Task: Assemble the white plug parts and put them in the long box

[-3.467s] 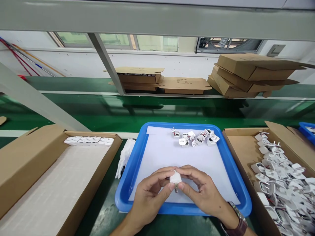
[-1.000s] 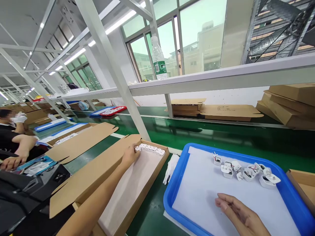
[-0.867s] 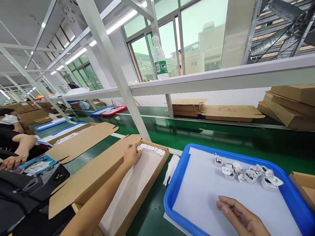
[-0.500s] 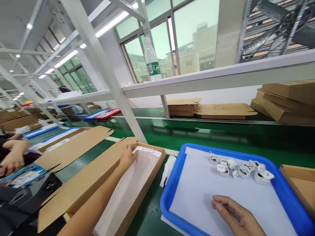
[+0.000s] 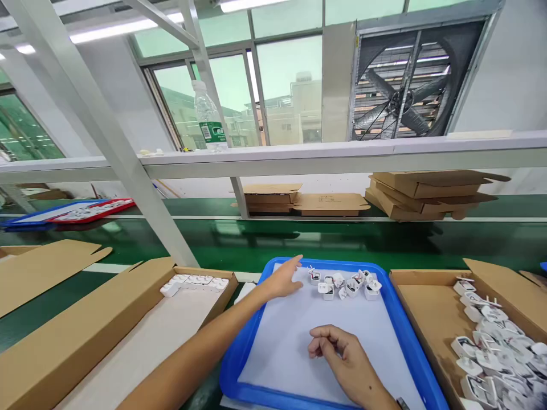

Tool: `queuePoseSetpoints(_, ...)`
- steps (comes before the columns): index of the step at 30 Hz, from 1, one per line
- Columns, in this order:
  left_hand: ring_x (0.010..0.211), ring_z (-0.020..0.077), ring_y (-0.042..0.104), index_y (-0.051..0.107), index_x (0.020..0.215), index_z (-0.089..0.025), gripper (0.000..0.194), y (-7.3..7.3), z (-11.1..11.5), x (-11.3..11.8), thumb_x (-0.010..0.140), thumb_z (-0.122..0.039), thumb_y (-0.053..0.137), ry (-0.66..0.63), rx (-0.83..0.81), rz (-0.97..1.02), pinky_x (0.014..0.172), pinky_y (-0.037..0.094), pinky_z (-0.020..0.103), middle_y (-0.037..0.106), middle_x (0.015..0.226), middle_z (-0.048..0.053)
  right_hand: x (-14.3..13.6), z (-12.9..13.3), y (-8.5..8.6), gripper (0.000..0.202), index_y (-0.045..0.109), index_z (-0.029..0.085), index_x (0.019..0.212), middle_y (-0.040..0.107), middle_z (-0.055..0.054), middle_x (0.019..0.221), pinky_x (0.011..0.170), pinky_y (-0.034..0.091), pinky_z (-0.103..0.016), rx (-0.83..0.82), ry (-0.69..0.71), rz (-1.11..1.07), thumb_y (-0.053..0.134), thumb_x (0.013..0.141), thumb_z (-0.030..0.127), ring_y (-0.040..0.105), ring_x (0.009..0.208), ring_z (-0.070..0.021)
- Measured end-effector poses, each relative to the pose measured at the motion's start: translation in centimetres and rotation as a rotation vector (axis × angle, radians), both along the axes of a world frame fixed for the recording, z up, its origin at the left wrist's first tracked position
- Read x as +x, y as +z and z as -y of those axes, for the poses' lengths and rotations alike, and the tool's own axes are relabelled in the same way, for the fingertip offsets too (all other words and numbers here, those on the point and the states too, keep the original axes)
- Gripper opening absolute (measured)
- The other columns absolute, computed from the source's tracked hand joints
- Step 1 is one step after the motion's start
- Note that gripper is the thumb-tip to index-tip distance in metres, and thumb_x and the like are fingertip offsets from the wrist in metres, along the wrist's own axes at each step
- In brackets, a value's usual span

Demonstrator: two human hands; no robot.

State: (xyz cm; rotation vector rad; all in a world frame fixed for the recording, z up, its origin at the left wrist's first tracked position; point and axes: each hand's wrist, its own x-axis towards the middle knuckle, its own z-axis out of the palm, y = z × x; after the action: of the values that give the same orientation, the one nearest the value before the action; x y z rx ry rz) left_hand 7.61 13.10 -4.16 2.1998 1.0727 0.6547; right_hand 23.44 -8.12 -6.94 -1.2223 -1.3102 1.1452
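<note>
My left hand (image 5: 282, 280) reaches over the far left part of a blue tray (image 5: 248, 341). Its fingers are stretched out and hold nothing. The nearest thing to it is a small open white housing (image 5: 314, 275) with wires inside. More such white charger housings (image 5: 352, 287), several with loose lids, stand along the tray's far side. Low over the white sheet (image 5: 282, 341) lining the tray, my right hand (image 5: 335, 353) has its fingers curled in, with nothing visible in them.
Left of the tray, a long cardboard box (image 5: 141, 336) has closed white pieces (image 5: 196, 281) lined up at its far end. On the right, another cardboard box (image 5: 423, 307) holds a heap of open white housings (image 5: 499, 341). A slanted white post (image 5: 128, 171) rises behind the left box.
My left hand has left the row of white pieces in the left box and moved right over the tray. My right hand's fingers have curled in more. The view has turned right.
</note>
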Motion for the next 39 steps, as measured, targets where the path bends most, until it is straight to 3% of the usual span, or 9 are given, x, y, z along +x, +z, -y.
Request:
queuePoseSetpoints(3,0.111,0.0267,0.068,0.062,0.131,-0.018,0.036,-1.6,0.5,3.7,0.099,-0.034,0.067,-0.004,-0.094,0.042,0.094,0.058,0.049,0.066,0.130,0.011,-0.1,-0.1,-0.3,0.059,0.073,0.018,0.105,0.078,-0.011,0.089,0.084,0.056,-0.042,0.033,-0.028,-0.048,0.057,0.092,0.073,0.073,0.085,-0.0270)
queuePoseSetpoints(6,0.102,0.0243,0.069,0.062,0.129,-0.017,0.034,-1.5,0.6,5.1,0.099,-0.033,0.067,0.012,-0.169,0.120,0.088,0.060,0.045,0.067,0.123,0.009,-0.3,0.0,-0.2,0.056,0.074,0.018,0.106,0.078,-0.010,0.089,0.084,0.057,-0.041,0.034,-0.036,-0.077,0.059,0.092,0.070,0.073,0.086,-0.0263)
queuePoseSetpoints(12,0.080,0.0158,0.067,0.046,0.138,-0.024,0.073,2.2,4.2,2.6,0.077,-0.035,0.085,-0.024,-0.301,0.386,0.080,0.060,0.038,0.062,0.115,0.006,-0.1,-0.4,0.6,0.063,0.075,0.017,0.113,0.078,-0.013,0.096,0.082,0.059,-0.042,0.061,-0.190,-0.221,0.062,0.088,0.074,0.073,0.088,-0.0276)
queuePoseSetpoints(16,0.078,0.0157,0.067,0.056,0.129,-0.026,0.066,3.6,9.9,0.0,0.073,-0.043,0.088,-0.141,-0.469,0.542,0.074,0.061,0.036,0.062,0.111,0.004,0.5,-0.5,1.0,0.059,0.074,0.020,0.123,0.075,-0.012,0.106,0.085,0.059,-0.042,0.098,-0.305,-0.352,0.058,0.094,0.069,0.072,0.090,-0.0256)
queuePoseSetpoints(19,0.078,0.0167,0.065,0.071,0.110,-0.022,0.047,2.9,13.3,-0.9,0.070,-0.035,0.093,-0.245,-0.772,0.696,0.069,0.060,0.032,0.068,0.098,0.005,0.7,-0.2,1.0,0.053,0.074,0.024,0.128,0.074,-0.010,0.110,0.090,0.057,-0.041,0.138,-0.227,-0.368,0.052,0.101,0.063,0.069,0.097,-0.0250)
queuePoseSetpoints(22,0.076,0.0155,0.064,0.081,0.101,-0.016,0.037,1.9,15.1,-0.9,0.072,-0.036,0.093,-0.219,-0.937,0.766,0.071,0.058,0.029,0.072,0.093,0.008,0.7,0.1,1.1,0.048,0.078,0.025,0.122,0.072,-0.010,0.116,0.104,0.051,-0.042,0.176,-0.152,-0.273,0.048,0.104,0.059,0.065,0.114,-0.0266)
queuePoseSetpoints(29,0.091,0.0182,0.064,0.083,0.105,-0.018,0.039,0.6,16.6,-0.3,0.071,-0.033,0.095,-0.135,-0.882,0.821,0.085,0.052,0.027,0.078,0.098,0.008,0.3,0.2,0.6,0.032,0.075,0.033,0.126,0.070,-0.007,0.117,0.099,0.052,-0.036,0.302,-0.104,-0.067,0.056,0.104,0.047,0.065,0.113,-0.0232)
queuePoseSetpoints(33,0.094,0.0216,0.065,0.082,0.111,-0.020,0.035,-0.5,17.5,0.8,0.082,-0.039,0.086,-0.098,-0.879,0.830,0.085,0.053,0.032,0.077,0.103,0.010,0.0,0.1,0.0,0.031,0.073,0.035,0.126,0.071,-0.006,0.117,0.102,0.050,-0.036,0.323,-0.160,0.024,0.049,0.107,0.043,0.063,0.116,-0.0217)
queuePoseSetpoints(39,0.093,0.0204,0.065,0.081,0.115,-0.020,0.038,-0.8,17.8,0.7,0.084,-0.041,0.084,-0.155,-1.051,0.890,0.088,0.053,0.032,0.074,0.105,0.010,0.2,0.1,0.3,0.043,0.070,0.029,0.130,0.072,-0.009,0.123,0.105,0.050,-0.040,0.095,-0.135,-0.036,0.046,0.106,0.056,0.066,0.118,-0.0243)
